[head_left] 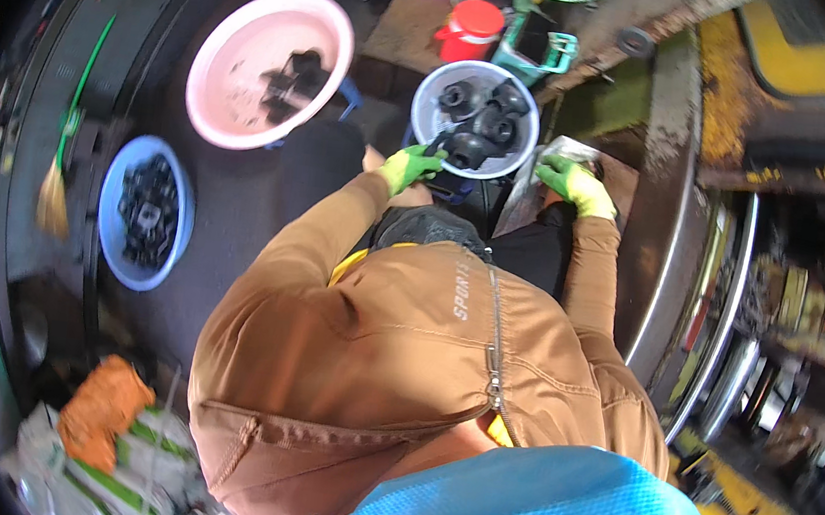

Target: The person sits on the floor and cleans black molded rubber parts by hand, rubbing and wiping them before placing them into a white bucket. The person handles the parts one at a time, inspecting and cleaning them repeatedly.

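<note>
Both my hands wear yellow-green gloves. My left hand (412,169) is closed beside the near left rim of a pale basin (526,159). A small dark thing shows at its fingertips against the rim, too small to name. Several black, rounded, hollow parts (494,123) lie in that basin and look like moulded rubber. To the basin's right, my right hand (581,187) lies with its fingers stretched out over a shiny, clear plastic sheet or bag (569,151). Nothing can be seen held in it.
A large pink basin (214,56) with a few black parts stands at the far left. Nearer is a blue basin (106,225) full of small black pieces. A red lidded bucket (472,31) and a green basket (533,67) stand behind. Machinery (779,306) lines the right side.
</note>
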Motion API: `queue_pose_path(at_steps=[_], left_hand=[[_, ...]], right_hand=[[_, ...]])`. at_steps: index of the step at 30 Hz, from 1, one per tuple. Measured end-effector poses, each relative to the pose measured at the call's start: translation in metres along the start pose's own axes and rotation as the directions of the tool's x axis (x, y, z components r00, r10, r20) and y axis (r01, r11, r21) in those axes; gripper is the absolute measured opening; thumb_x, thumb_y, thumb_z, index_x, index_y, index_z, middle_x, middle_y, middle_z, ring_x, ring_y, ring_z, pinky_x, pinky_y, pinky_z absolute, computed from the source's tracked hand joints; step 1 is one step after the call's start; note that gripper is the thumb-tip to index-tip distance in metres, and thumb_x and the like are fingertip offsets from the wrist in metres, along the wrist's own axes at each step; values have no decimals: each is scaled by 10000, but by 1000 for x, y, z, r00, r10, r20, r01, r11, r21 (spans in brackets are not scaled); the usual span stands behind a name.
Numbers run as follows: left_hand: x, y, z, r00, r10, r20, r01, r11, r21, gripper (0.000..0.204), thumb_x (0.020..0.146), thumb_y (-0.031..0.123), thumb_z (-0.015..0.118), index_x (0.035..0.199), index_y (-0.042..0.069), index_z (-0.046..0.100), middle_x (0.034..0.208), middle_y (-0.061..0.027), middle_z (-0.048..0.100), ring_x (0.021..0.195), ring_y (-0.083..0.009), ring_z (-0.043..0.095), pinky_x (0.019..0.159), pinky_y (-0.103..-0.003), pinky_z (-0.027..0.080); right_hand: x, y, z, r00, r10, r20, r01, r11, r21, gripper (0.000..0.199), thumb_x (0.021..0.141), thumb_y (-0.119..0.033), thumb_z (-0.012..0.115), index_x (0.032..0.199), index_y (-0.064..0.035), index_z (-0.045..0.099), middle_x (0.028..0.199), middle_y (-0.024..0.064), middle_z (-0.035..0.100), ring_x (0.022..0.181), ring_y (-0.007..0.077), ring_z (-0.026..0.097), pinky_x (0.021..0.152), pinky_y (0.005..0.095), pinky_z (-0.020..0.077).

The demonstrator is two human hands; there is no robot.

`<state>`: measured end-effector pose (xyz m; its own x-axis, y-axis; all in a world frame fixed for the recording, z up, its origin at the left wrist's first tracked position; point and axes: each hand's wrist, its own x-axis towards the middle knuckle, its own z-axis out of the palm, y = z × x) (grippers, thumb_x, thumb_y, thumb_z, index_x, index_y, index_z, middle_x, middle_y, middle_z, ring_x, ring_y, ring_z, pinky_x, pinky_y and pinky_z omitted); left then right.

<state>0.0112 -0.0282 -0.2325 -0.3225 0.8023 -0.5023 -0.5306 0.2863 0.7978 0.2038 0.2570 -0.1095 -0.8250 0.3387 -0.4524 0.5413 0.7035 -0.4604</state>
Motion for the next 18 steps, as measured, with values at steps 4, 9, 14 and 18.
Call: queue_pose_path(at_steps=[4, 9, 14, 18], left_hand=[[-8, 1, 1, 847, 490, 205, -451, 461, 764, 453, 802, 245, 705, 1204, 59, 610, 882, -40, 625, 794, -131, 582, 708, -282, 459], [6, 2, 3, 999, 9, -49, -3, 994, 110, 408, 827, 210, 671, 1196, 46, 614, 877, -41, 629, 756, -141, 586, 673, -271, 477], [26, -9, -6, 997, -75, -33, 76, 997, 34, 337, 878, 149, 590, 1201, 55, 613, 892, -48, 656, 712, -125, 597, 624, -243, 481], [30, -14, -11, 996, -84, 0, 84, 996, 40, 299, 897, 249, 638, 1134, 75, 585, 763, -23, 586, 627, -137, 574, 533, -288, 472]], right_hand=[[-4, -10, -2, 995, -71, 65, 80, 985, -152, 504, 874, -460, 572, 1245, -120, 601, 1238, 135, 618, 1140, 306, 585, 980, 399, 437], [-45, -66, -45, 959, -247, -137, 243, 969, -41, 433, 892, -417, 558, 1200, -116, 612, 1152, 143, 648, 1067, 317, 615, 949, 401, 456], [-120, -109, -171, 486, -480, -730, 411, 863, -294, 293, 872, -239, 652, 1093, -47, 640, 1021, 142, 671, 933, 301, 657, 835, 374, 512], [-203, -111, -274, 192, -350, -917, 89, 936, -339, 265, 884, -274, 650, 990, -32, 648, 892, 89, 670, 808, 207, 643, 746, 329, 509]])
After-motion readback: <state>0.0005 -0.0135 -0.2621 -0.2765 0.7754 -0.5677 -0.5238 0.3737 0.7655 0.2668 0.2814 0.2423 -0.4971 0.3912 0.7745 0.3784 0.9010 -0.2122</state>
